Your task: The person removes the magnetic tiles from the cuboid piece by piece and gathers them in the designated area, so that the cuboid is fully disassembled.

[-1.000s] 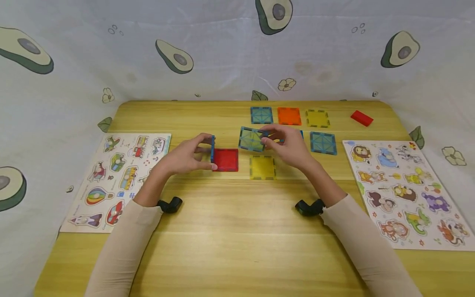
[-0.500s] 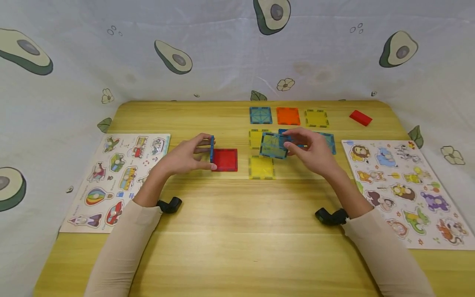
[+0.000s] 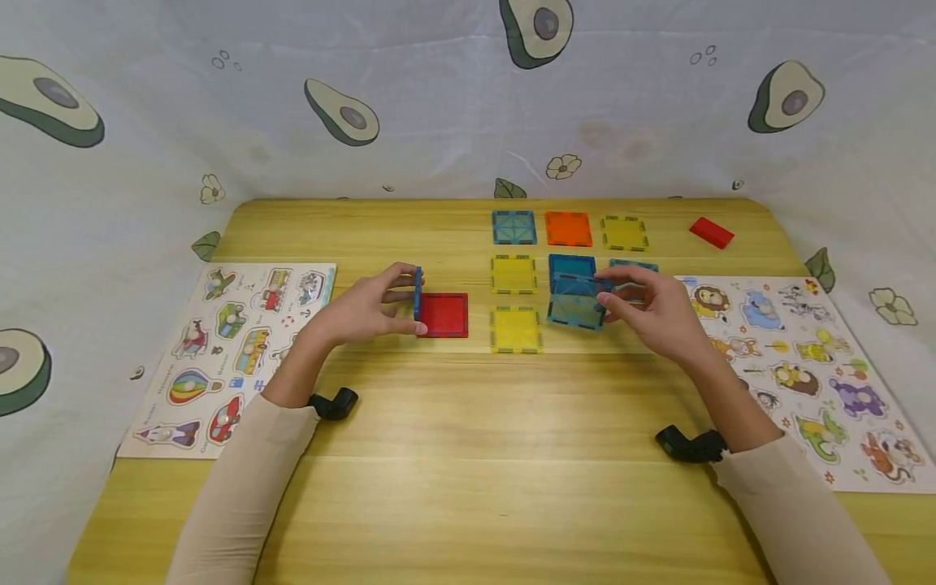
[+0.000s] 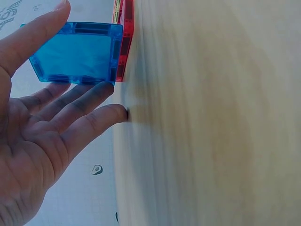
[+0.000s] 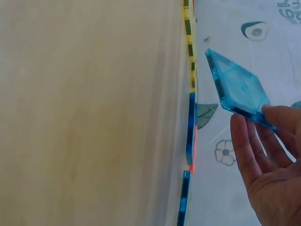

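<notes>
My left hand holds a dark blue square magnetic tile upright by its two side edges, thumb on one and fingers on the other. The tile stands along the left edge of a red tile lying flat. My right hand pinches a light blue see-through tile by one edge, tilted and raised above the table. In the head view it overlaps a flat dark blue tile. Another light blue tile is partly hidden behind that hand.
Two yellow tiles lie between the hands. Behind are a light blue tile, an orange tile, a yellow tile and a small red piece. Picture puzzle boards flank them, vehicles left and animals right.
My right hand has moved right with the light blue tile, from over the back yellow tile to in front of the flat dark blue one. My left hand stays still.
</notes>
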Demonstrator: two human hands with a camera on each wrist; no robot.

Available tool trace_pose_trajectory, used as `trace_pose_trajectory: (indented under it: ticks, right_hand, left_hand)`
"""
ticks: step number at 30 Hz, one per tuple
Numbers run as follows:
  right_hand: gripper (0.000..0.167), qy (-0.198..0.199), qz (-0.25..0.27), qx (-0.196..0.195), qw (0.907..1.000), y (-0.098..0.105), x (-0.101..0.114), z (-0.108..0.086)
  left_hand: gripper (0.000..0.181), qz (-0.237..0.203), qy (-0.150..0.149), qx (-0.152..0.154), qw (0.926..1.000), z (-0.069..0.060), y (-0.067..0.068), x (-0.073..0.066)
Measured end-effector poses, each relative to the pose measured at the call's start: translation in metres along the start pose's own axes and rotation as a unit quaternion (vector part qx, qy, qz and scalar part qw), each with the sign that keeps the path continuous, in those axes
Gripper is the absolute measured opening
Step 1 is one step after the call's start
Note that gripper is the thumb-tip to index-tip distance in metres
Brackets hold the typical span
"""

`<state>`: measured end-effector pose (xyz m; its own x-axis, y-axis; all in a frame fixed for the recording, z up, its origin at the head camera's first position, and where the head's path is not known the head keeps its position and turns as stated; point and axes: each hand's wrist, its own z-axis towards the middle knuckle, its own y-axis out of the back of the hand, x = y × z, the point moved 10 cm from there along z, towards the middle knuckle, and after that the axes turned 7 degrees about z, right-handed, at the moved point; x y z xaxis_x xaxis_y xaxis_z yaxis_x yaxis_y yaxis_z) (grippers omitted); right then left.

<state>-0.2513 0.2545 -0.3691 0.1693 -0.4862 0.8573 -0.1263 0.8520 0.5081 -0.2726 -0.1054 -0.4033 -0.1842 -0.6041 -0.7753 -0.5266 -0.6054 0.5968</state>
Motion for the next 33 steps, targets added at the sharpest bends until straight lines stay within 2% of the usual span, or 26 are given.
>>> trace_pose_trajectory:
  ticks: [7,17,20,26,28,33]
  right_hand:
    - [0.032,-0.008,-0.007,0.008,0.9999,0.005,-0.008,-0.004]
    - [0.034,-0.035,-0.022,0.040,0.9983,0.003,-0.018,-0.006]
    - [0.044,-0.041,-0.032,0.058,0.9970,0.001,-0.021,-0.007]
    - [0.080,-0.047,-0.070,0.099,0.9915,-0.009,-0.029,-0.007]
    - [0.084,-0.042,-0.098,0.104,0.9888,-0.011,-0.029,-0.007]
    - [0.080,-0.024,-0.142,0.121,0.9821,-0.016,-0.027,-0.007]
  left_hand:
    - [0.090,0.000,0.005,0.000,1.0000,0.000,0.000,0.002]
    - [0.091,-0.006,0.006,0.001,1.0000,0.001,0.000,0.003]
    - [0.091,-0.010,0.007,0.001,0.9999,0.001,0.000,0.003]
    - [0.091,-0.014,0.005,0.003,0.9999,0.001,0.000,0.003]
    - [0.091,-0.014,0.005,0.003,0.9999,0.001,0.000,0.003]
    - [0.090,-0.010,0.009,0.003,0.9999,0.001,-0.001,0.003]
